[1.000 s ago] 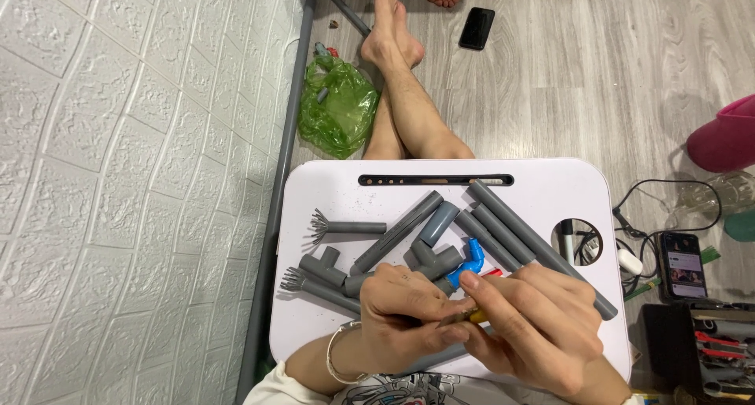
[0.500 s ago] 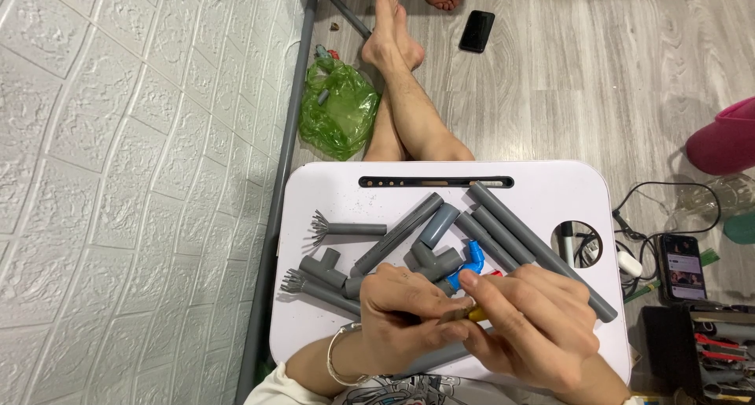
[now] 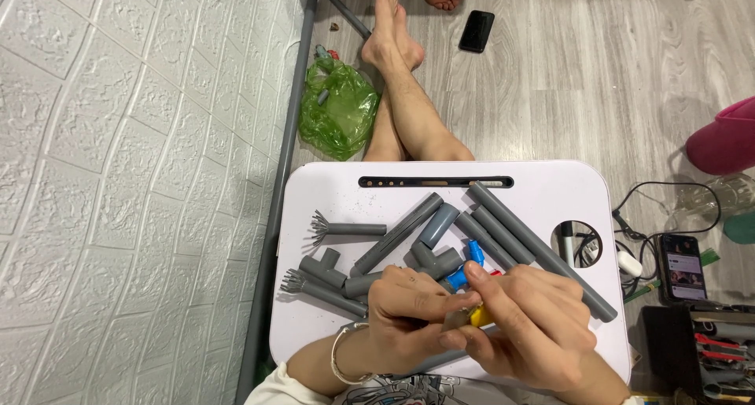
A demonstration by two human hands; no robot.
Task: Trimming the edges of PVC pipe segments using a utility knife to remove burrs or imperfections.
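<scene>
holding: my left hand [image 3: 405,314] and right hand [image 3: 523,326] both closed on a small yellow piece [image 3: 480,317]
place: low over the white desk [image 3: 330,208]
beyond grip: blue fitting [image 3: 464,273], touching grey pipes [image 3: 535,248]
left of grip: grey tee [image 3: 321,268]

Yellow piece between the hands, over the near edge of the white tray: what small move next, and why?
Probably keep both hands closed and steady it over the white tray before working further. The left hand and right hand pinch the small yellow piece with a thin grey part at their fingertips, mostly hidden. Grey pipes and a blue fitting crowd just beyond, leaving little room.
</scene>
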